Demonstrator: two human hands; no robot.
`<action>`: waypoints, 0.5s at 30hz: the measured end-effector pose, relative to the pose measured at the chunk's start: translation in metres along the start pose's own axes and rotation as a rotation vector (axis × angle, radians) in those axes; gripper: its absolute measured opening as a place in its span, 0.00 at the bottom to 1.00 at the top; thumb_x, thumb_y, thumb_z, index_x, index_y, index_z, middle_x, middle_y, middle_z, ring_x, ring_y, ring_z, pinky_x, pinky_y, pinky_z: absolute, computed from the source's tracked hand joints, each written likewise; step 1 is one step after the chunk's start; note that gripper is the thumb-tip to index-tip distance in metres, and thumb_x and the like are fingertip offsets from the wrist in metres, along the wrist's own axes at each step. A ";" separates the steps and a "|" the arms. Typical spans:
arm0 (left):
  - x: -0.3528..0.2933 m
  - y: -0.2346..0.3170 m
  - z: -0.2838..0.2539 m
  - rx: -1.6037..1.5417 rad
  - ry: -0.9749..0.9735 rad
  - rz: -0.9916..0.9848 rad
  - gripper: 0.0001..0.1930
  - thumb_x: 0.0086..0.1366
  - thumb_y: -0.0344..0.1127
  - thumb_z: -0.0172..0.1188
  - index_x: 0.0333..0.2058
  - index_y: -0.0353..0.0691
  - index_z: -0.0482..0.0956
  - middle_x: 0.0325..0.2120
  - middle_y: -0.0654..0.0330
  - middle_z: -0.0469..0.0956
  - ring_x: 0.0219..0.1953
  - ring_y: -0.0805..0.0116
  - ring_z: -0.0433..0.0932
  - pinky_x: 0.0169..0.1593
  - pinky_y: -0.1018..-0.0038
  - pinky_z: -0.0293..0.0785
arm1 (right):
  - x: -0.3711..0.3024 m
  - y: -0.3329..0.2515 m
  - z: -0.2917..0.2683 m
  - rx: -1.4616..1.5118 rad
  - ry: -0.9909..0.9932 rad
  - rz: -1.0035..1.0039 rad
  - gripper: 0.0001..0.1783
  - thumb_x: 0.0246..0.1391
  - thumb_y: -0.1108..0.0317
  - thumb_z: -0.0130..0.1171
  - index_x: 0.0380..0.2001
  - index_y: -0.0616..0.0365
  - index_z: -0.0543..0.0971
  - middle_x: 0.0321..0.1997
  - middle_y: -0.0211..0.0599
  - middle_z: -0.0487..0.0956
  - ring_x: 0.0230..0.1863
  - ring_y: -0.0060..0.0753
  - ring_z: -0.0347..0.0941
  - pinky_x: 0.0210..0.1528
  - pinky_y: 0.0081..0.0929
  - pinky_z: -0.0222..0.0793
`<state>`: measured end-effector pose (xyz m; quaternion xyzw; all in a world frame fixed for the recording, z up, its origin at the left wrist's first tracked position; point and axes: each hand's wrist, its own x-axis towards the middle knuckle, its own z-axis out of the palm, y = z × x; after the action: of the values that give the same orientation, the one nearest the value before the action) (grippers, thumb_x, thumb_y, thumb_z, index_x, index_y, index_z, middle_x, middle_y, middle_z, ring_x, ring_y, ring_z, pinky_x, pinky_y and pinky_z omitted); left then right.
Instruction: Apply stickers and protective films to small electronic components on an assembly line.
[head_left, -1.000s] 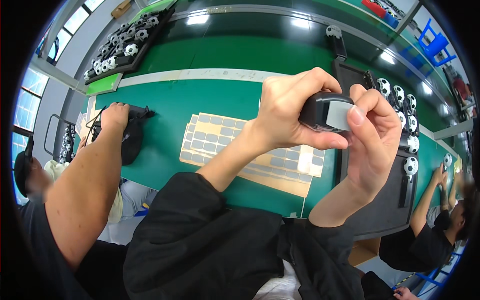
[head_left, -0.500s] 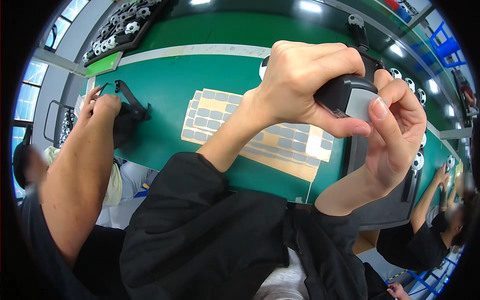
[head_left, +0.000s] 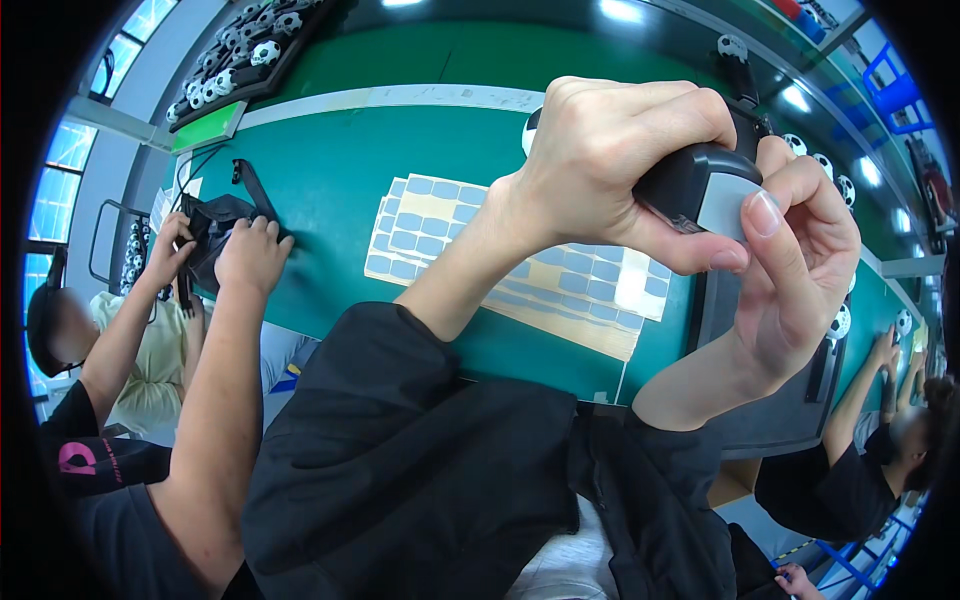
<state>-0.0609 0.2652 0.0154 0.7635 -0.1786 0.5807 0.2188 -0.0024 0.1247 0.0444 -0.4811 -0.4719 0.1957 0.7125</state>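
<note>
My left hand [head_left: 600, 165] is wrapped round a black rounded plastic piece [head_left: 672, 182], held up above the bench. A grey rounded sticker [head_left: 727, 208] covers its end face. My right hand [head_left: 800, 235] grips that same end, the thumb pressing on the sticker's edge and the other fingers curled behind. Part of a black-and-white football-patterned ball [head_left: 529, 130] shows behind my left hand; whether it belongs to the held piece is hidden. Below my wrists lie overlapping tan backing sheets [head_left: 420, 205] with rows of similar grey stickers and some bare spots.
Right of the sheets is a black tray [head_left: 770, 425] with football-topped black pieces along its far side. Another such piece [head_left: 735, 65] lies farther back. A full rack [head_left: 235, 60] stands far left. At left a co-worker's hands [head_left: 250, 255] handle a black bag [head_left: 212, 235]; more people sit at right.
My hands and the held piece have shifted very slightly right, with the same grip. At left, the co-worker's arms have drawn back, and both hands now show on the black bag.
</note>
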 end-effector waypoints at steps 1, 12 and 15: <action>-0.001 0.000 0.000 0.000 -0.004 0.001 0.28 0.38 0.56 0.65 0.26 0.34 0.75 0.19 0.61 0.75 0.14 0.72 0.70 0.18 0.82 0.67 | 0.000 0.000 0.000 -0.004 0.002 0.001 0.05 0.45 0.68 0.53 0.22 0.56 0.71 0.22 0.29 0.63 0.24 0.20 0.58 0.31 0.13 0.54; 0.001 0.000 -0.003 0.012 -0.021 0.025 0.28 0.39 0.57 0.65 0.26 0.34 0.74 0.19 0.61 0.75 0.14 0.72 0.70 0.17 0.82 0.67 | 0.001 0.001 0.000 -0.010 -0.008 -0.026 0.05 0.45 0.68 0.55 0.22 0.57 0.71 0.22 0.29 0.63 0.24 0.21 0.58 0.32 0.13 0.55; 0.001 0.000 -0.002 0.008 -0.005 0.020 0.28 0.39 0.57 0.64 0.25 0.34 0.74 0.19 0.61 0.75 0.14 0.71 0.70 0.17 0.82 0.67 | 0.001 0.001 -0.001 -0.028 -0.013 -0.041 0.04 0.45 0.69 0.54 0.22 0.57 0.71 0.22 0.29 0.64 0.24 0.21 0.58 0.31 0.13 0.55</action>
<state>-0.0619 0.2663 0.0169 0.7640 -0.1843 0.5818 0.2095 -0.0008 0.1258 0.0437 -0.4798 -0.4888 0.1776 0.7066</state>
